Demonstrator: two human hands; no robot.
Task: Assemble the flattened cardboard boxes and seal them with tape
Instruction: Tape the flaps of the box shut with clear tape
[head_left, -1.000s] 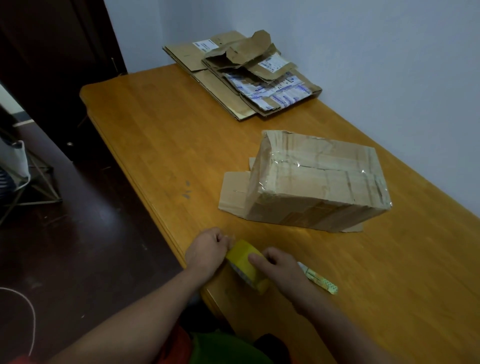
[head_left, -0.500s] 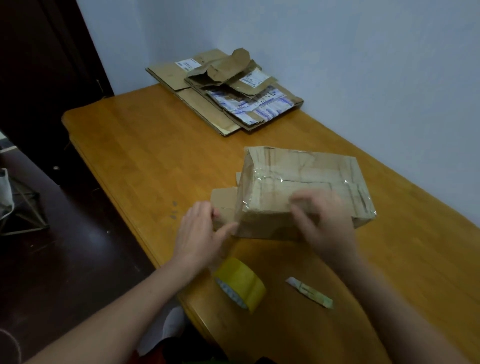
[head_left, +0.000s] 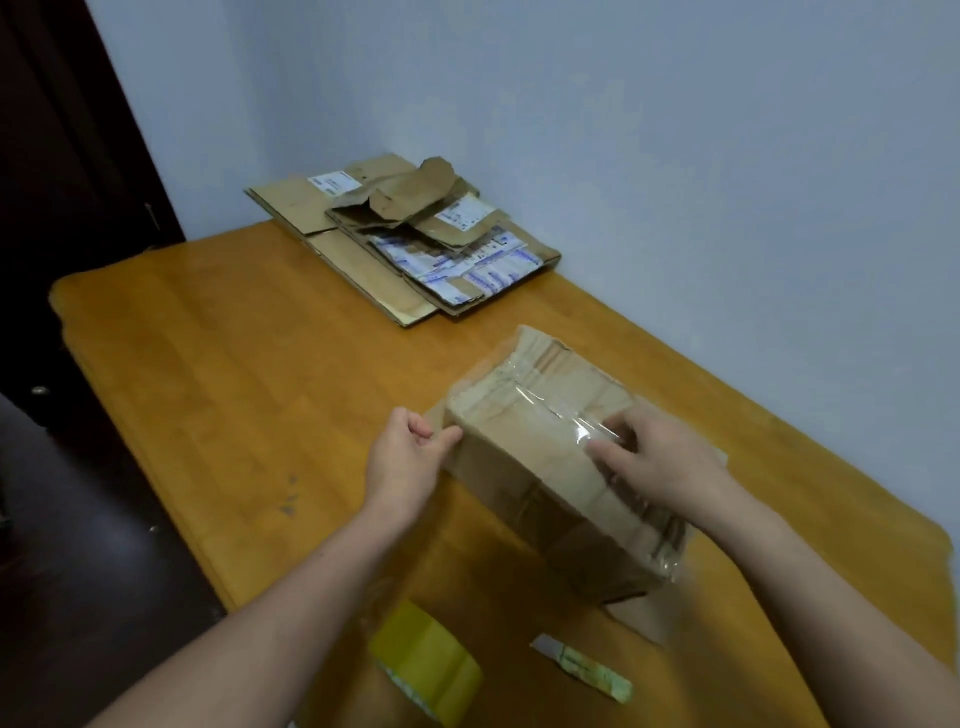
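Note:
A taped brown cardboard box (head_left: 540, 467) lies on the wooden table (head_left: 218, 364), turned at an angle. My left hand (head_left: 405, 457) grips its near left corner with curled fingers and thumb. My right hand (head_left: 660, 457) lies over the box's top, fingers curled on the clear tape seam. A yellow roll of tape (head_left: 426, 665) sits at the table's front edge, between my forearms. A stack of flattened cardboard boxes (head_left: 405, 244) with white labels lies at the far end by the wall.
A small green and white cutter (head_left: 587, 667) lies on the table right of the tape roll. A loose cardboard flap (head_left: 639, 618) pokes out under the box's near end. A white wall runs along the table's right side; dark floor and a dark door are on the left.
Both hands left the tape roll and took hold of the box. The box has turned so that one end points toward me. The roll now lies free at the table's front edge.

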